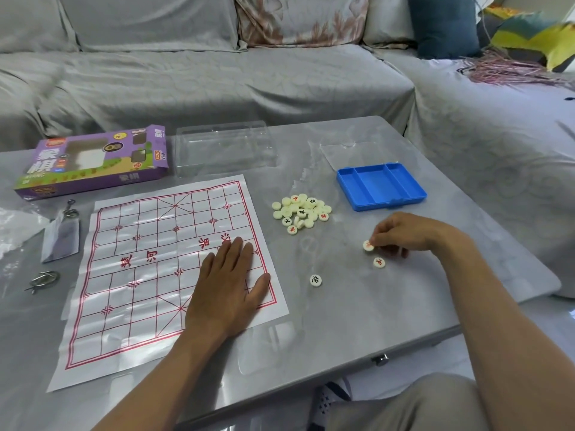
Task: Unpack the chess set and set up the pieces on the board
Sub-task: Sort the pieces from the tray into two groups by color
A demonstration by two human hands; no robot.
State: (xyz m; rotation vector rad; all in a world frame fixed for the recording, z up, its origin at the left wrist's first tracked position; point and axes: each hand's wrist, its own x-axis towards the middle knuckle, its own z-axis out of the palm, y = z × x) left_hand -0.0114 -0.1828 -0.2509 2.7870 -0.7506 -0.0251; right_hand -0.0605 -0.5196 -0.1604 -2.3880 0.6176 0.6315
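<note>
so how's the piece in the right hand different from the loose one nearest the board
The piece in the right hand is pinched at its edge by the right hand and carries a red character; the loose piece nearest the board lies flat, untouched, with a black character. Both are small cream discs on the table, off the board.

**Free room and obstacles on the table**

- Board sheet (149, 275), centre left: its lower right part is covered by the flat left hand (228, 293); the rest of the grid is bare.
- Pile of pieces (301, 213), centre: blocks the strip between the sheet and the blue tray (381, 186).
- Right hand (401, 233), centre right: pinches a piece (368, 245); two loose pieces (379, 262) (315, 280) lie just below it.
- Purple box (93, 163) and clear lid (225, 149): line the far edge, upper left.
- Metal rings (43, 281), left edge.
- Bare tabletop (357, 331): lower centre, between the forearms.
</note>
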